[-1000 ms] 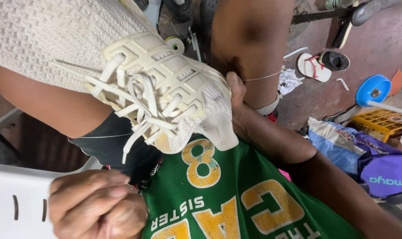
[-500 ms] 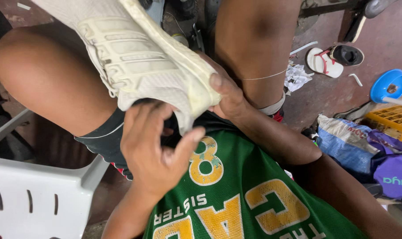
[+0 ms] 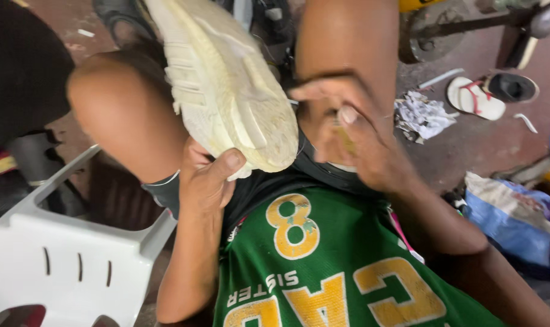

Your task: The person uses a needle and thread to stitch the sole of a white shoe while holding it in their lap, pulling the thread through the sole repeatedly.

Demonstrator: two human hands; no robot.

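The left hand (image 3: 205, 181) is raised in front of the body, forearm upright, fingers (image 3: 229, 163) curled in a grip with the thumb pressed on top. The right hand (image 3: 354, 133) is lifted beside it, fingers bent and pinched together, and its forearm comes from lower right.

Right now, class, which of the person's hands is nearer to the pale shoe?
Left. The left hand holds the pale shoe from below, thumb pressed on its sole edge. The right hand sits just beside the shoe's end, holding a small blurred object.
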